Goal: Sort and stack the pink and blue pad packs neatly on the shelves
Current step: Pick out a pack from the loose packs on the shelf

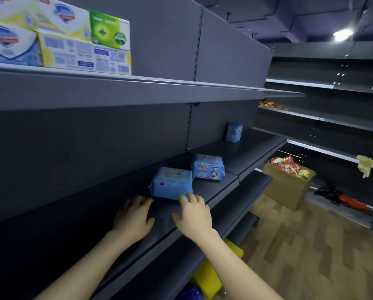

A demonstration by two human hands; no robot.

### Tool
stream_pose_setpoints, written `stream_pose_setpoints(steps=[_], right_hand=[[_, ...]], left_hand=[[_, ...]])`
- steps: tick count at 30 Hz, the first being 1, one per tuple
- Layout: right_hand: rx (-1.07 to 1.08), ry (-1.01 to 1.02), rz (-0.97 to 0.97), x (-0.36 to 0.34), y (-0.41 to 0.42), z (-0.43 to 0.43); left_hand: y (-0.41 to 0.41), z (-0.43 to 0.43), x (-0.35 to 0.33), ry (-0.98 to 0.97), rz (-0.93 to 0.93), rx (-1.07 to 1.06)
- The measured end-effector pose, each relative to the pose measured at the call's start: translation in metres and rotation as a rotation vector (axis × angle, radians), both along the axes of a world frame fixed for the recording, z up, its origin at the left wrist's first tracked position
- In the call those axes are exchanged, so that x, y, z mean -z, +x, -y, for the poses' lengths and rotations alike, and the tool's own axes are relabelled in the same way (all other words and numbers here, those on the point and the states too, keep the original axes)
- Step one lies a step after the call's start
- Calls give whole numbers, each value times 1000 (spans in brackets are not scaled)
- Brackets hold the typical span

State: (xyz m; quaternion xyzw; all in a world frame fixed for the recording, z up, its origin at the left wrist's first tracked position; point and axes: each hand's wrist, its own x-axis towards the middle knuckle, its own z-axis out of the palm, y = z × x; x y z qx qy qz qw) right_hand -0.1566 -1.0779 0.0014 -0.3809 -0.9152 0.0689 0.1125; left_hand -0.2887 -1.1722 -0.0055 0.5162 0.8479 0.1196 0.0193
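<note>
Blue crinkly film wraps the nearest pad pack (171, 184), which lies flat on the dark metal shelf (94, 213), just beside a second blue pack (209, 167). A third pack (234, 132) stands upright well beyond. No pink pack shows. Your right hand (192, 214) is spread, fingertips touching the nearest pack's front edge. Your left hand (133, 215) lies loose and empty by its near corner. Take the pack by both short sides: the soft padding will probably squash, and the film may slip on the smooth shelf. Square its edges before stacking.
</note>
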Motion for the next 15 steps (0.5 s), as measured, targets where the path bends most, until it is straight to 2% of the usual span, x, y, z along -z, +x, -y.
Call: stream_pose_setpoints(steps=[7,15], right_hand=[[-36,-2,-21,-5,13,-58],[-116,-58,-32,-3,2,-92]], left_hand=[[12,-53,-4,39,-37,-66],[-2,-73,-9,55,-15,-189]])
